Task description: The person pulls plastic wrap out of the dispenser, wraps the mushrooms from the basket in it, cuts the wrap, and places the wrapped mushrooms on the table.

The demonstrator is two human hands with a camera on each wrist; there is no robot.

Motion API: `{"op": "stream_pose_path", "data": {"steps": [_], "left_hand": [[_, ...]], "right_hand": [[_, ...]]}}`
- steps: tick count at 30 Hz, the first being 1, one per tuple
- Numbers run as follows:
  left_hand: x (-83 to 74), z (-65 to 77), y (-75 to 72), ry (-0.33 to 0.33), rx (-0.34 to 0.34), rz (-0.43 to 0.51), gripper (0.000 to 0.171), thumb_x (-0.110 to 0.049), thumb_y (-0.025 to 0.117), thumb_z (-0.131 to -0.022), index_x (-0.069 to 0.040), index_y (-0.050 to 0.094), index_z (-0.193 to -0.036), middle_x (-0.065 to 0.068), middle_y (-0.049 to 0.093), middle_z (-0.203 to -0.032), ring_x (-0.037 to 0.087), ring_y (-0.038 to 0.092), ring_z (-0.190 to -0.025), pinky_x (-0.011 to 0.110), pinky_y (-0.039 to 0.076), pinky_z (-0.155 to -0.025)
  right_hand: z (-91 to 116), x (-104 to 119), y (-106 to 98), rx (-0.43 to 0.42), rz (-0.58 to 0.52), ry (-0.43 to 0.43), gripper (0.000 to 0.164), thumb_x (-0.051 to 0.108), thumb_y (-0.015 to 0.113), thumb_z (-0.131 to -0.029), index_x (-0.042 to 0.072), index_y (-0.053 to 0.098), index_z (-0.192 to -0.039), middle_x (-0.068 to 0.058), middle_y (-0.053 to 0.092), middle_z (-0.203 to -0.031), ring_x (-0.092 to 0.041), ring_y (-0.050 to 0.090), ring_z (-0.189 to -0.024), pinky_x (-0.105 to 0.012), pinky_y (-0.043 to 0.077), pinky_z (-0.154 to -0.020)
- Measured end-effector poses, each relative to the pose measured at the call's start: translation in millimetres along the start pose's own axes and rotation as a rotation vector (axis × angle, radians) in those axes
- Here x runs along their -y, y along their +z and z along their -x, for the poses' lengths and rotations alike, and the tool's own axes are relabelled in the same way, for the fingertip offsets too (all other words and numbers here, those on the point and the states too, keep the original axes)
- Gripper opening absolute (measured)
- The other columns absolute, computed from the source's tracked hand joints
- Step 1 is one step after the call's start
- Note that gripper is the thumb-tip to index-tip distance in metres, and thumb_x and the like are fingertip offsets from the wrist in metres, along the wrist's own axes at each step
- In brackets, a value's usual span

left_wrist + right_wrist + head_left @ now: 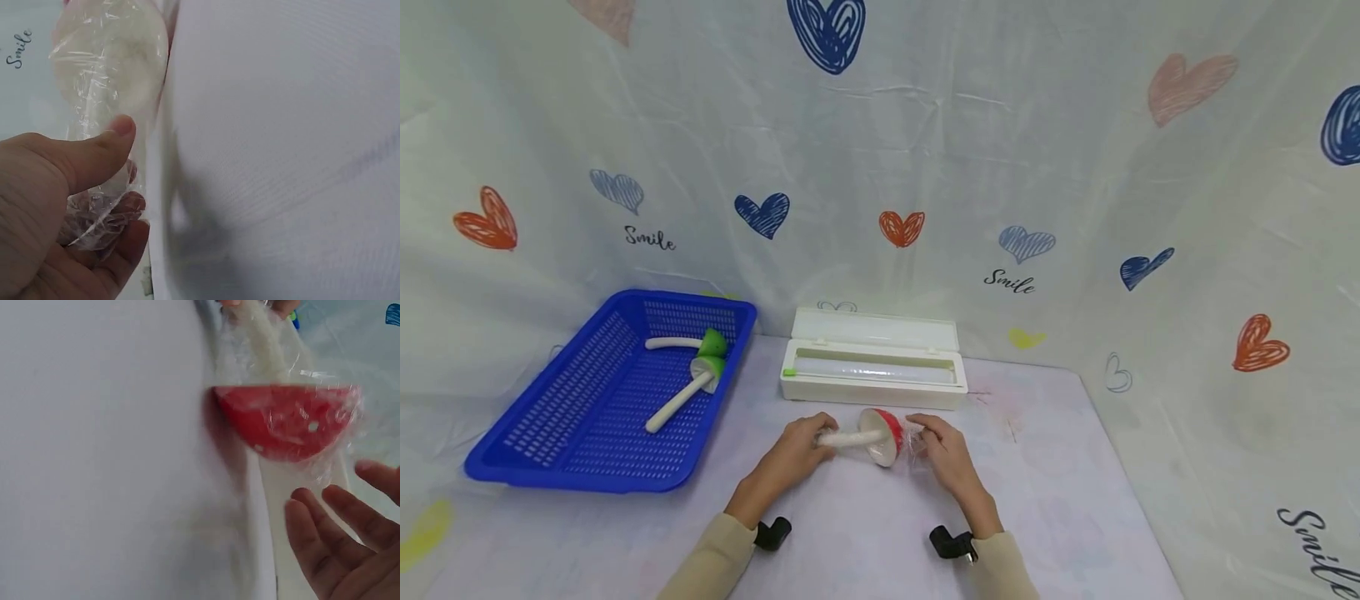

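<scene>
A toy mushroom with a red, white-spotted cap (281, 419) and a pale stem (853, 438) lies sideways, wrapped in clear plastic film (94, 219). My left hand (797, 450) grips the stem's end, where the film is bunched between thumb and fingers. On the cap side, my right hand (951, 457) is held with its fingers apart and nothing in its grasp; its fingertips are close to the film loose around the cap. The right wrist view shows these fingers (340, 550) spread just below the cap.
Behind the hands stands a white dispenser box (872, 390), lid raised, with a roll of clear film (872, 371) inside. At the left, a blue basket (580, 477) holds two green-capped toy mushrooms (681, 400). A heart-printed sheet (940, 167) hangs behind the table.
</scene>
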State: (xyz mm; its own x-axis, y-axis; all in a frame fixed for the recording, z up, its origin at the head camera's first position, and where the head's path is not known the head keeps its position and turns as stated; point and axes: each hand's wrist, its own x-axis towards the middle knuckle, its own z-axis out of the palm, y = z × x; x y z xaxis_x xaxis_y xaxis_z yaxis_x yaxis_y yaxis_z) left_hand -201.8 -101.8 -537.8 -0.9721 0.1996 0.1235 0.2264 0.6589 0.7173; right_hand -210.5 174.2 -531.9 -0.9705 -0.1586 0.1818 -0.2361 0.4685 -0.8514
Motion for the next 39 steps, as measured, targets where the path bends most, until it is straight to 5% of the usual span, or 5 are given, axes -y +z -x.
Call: {"op": "stream_pose_path", "data": {"steps": [5,12,16,22,39], "left_hand": [[-1.4,-1.5,1.9,0.032,-0.034,-0.018,0.025,-0.005,0.086,-0.081,-0.005,0.075,-0.104,0.004,0.069,-0.105,0.018,0.065,-0.096,0.034,0.056,-0.081],[-2.4,-4.1,1.8,0.035,-0.066,-0.165,0.023,-0.018,0.086,-0.083,-0.009,0.082,-0.104,0.002,0.065,-0.101,0.023,0.056,-0.096,0.040,0.044,-0.080],[-1.4,-5.0,1.9,0.012,-0.110,-0.205,0.025,-0.019,0.085,-0.083,-0.010,0.082,-0.106,0.006,0.063,-0.101,0.026,0.054,-0.091,0.041,0.042,-0.076],[0.1,-0.9,7.3,-0.050,-0.115,-0.090,0.038,-0.004,0.081,-0.085,0.002,0.073,-0.122,0.015,0.067,-0.102,0.026,0.063,-0.092,0.042,0.053,-0.080],[-10.3,0.9,24.5,-0.076,-0.064,0.144,0.040,0.016,0.080,-0.075,-0.003,0.075,-0.110,0.006,0.070,-0.093,0.013,0.058,-0.077,0.022,0.050,-0.063]], "right_hand": [[1,7,-5,-0.019,-0.020,-0.091,0.023,0.014,0.061,-0.103,0.009,0.072,-0.122,-0.012,0.071,-0.120,-0.025,0.071,-0.097,-0.028,0.060,-0.074],[-5,-4,1,-0.133,0.096,-0.182,0.017,-0.009,0.072,-0.089,0.005,0.078,-0.096,-0.007,0.076,-0.089,-0.008,0.069,-0.073,-0.022,0.058,-0.063],[-11,-9,10,-0.108,0.067,-0.198,0.028,-0.015,0.071,-0.086,0.000,0.077,-0.109,-0.014,0.076,-0.106,-0.024,0.074,-0.096,-0.032,0.063,-0.077],[-14,-12,27,-0.023,-0.130,-0.124,0.041,-0.017,0.069,-0.086,-0.002,0.067,-0.124,-0.022,0.067,-0.124,-0.046,0.063,-0.122,-0.048,0.057,-0.096],[-11,-18,11,-0.195,-0.206,0.073,0.020,-0.001,0.077,-0.089,0.003,0.071,-0.107,-0.016,0.069,-0.098,-0.012,0.065,-0.073,-0.022,0.054,-0.061]]}}
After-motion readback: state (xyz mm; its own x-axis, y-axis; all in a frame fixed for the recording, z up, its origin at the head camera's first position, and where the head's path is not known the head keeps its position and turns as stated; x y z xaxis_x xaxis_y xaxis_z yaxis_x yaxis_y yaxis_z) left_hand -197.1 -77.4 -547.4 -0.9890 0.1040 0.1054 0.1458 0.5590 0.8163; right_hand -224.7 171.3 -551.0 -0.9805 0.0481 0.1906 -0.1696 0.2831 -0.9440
